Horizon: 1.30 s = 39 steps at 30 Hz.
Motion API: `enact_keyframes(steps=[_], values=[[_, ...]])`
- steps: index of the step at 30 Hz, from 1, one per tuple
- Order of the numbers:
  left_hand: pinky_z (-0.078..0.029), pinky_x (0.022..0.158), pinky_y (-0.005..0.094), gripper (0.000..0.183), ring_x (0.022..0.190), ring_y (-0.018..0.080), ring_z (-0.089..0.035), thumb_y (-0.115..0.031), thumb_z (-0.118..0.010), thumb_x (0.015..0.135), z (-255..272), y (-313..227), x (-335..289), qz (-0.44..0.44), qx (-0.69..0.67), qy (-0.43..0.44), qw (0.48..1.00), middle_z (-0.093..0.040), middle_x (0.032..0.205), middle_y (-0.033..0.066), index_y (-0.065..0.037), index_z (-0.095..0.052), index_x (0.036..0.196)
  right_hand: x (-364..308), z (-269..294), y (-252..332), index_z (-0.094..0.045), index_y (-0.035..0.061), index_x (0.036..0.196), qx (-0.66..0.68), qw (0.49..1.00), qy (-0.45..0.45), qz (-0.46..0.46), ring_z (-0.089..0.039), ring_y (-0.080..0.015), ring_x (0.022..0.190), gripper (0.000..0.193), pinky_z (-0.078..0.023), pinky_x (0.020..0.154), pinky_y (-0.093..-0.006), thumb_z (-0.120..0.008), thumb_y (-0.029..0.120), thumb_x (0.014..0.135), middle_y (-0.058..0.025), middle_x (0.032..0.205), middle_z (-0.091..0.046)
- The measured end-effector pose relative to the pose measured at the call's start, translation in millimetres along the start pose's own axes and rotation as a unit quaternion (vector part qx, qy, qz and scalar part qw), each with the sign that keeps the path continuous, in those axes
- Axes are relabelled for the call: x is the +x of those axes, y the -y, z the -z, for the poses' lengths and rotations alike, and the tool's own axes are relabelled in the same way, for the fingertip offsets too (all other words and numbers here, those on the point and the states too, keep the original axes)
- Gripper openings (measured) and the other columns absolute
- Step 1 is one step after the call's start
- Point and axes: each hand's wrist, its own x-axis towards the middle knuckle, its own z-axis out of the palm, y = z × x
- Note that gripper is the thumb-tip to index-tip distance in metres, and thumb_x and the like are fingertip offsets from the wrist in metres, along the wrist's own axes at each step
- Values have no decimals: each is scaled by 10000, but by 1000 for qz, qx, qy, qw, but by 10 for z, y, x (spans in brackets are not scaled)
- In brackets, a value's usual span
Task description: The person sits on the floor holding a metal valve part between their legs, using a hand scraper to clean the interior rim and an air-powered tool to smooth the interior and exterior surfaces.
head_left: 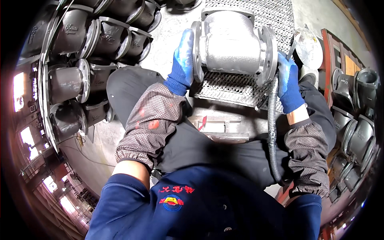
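A grey flanged metal casting, a short thick pipe body, lies on its side in front of me, its two round end flanges facing left and right. My left hand, in a blue glove, grips the left flange with the fingers pressed along its outer face. Beside the right flange is my gloved right hand, its fingers curled and partly hidden. A thin dark bar sticks up at its fingers; what the hand holds is unclear. A ribbed grey hose runs from near this hand down over my right thigh.
Under the casting is a metal mesh support. Many similar castings are stacked at the left, and others stand at the right by a rust-red frame. A pale round object lies beyond my right hand.
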Motion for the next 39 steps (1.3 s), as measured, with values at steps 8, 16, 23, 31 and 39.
enact_keyframes(steps=[8,16,23,31,39], values=[[-502,899,315,425,1041,143,-591,-315,-394,995,-52,-282,-110,24,-96,51,994,-604,1122,139,16,-501,1239,-186,100,306,-598,-44,1126,-138,975,113,135,-597,-119,894,306,-490,812,-251,-450,113,908,-83,1039,-631],[-473,924,494,645,1105,364,-560,-485,-351,946,-51,-82,-76,181,-232,39,955,-498,1264,253,25,-356,1340,-155,-16,359,-603,-59,1089,-79,993,78,49,-605,-124,778,315,-497,714,-252,-438,150,922,-85,923,-645],[-425,986,469,626,1126,341,-556,-479,-333,954,-120,-84,-93,224,-282,35,932,-504,1286,224,4,-377,1350,-648,-70,557,-595,-42,1095,-172,966,-89,173,-533,-72,602,302,-432,532,-199,-537,181,900,-75,821,-641],[-460,958,455,605,1104,341,-569,-466,-380,946,-4,265,44,152,-329,44,931,-537,1244,214,4,-404,1327,-2087,-702,573,-452,-64,1288,-149,975,163,-21,-511,-58,512,428,-411,469,-182,-464,161,923,-88,874,-666],[-492,894,383,563,1007,265,-596,-456,-472,926,12,476,159,127,-300,-2,945,-559,1196,146,-29,-454,1293,-1752,-1138,208,-534,-75,1111,5,982,130,-136,-602,-128,520,303,-512,466,-232,-503,148,908,-161,831,-674]])
